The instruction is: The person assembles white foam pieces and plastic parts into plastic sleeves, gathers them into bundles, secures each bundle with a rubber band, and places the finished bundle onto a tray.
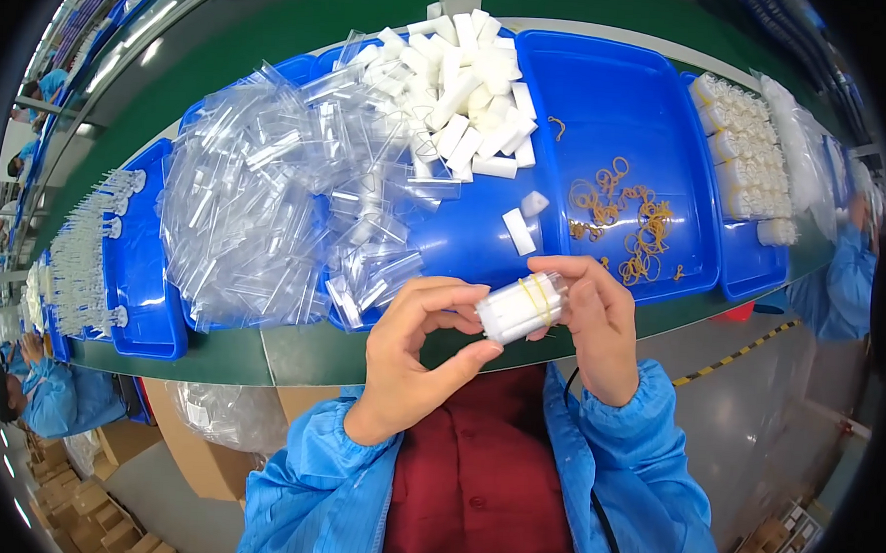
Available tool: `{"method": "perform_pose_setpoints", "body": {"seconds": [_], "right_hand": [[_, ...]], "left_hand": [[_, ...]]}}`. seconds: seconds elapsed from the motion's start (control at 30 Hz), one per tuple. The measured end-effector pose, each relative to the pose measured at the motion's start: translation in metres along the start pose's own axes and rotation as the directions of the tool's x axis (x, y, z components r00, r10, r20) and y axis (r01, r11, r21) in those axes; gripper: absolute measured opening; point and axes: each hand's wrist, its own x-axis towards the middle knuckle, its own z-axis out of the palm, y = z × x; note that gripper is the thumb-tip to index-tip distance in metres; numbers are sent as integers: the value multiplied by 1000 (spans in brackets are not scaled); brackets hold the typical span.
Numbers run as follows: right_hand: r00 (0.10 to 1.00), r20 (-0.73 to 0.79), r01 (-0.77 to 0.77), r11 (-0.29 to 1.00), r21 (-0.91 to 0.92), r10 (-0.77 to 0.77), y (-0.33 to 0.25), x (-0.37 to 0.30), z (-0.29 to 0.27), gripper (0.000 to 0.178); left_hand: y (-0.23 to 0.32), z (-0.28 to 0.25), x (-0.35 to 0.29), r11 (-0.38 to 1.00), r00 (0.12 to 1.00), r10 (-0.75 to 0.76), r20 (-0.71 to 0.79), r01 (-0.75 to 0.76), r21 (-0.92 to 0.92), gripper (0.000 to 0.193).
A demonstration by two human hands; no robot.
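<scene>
In front of my chest I hold a small bundle of white pieces in clear sleeves, with a yellowish rubber band around it. My right hand grips its right end between thumb and fingers. At the left end, my left hand closes thumb and fingertips on it. Just beyond lies a loose white block in the blue tray. Loose rubber bands are scattered in the tray to the right.
White blocks are heaped at the back of the middle tray. Clear plastic sleeves form a large pile to the left. White bundles stand at the far right, and thin clear parts at the far left. Co-workers sit along the bench.
</scene>
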Motion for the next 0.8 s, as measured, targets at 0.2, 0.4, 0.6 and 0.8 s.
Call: {"method": "perform_pose_setpoints", "body": {"seconds": [0.2, 0.4, 0.6, 0.8], "right_hand": [[1000, 6, 15, 998, -67, -15, -3, -1, -2, 52], [997, 30, 75, 989, -127, -71, -6, -4, -9, 47], [994, 22, 112, 993, -24, -111, -10, -9, -11, 37], [968, 103, 244, 952, -184, -228, 8, -9, -24, 47]], "left_hand": [[1, 0, -2, 978, 989, -144, -22, 139, -157, 46], [1, 0, 0, 906, 951, -302, 68, 309, -288, 38], [1, 12, 3, 753, 856, -448, 256, 516, -409, 36], [0, 24, 4, 756, 841, -445, 309, 537, -373, 48]]}}
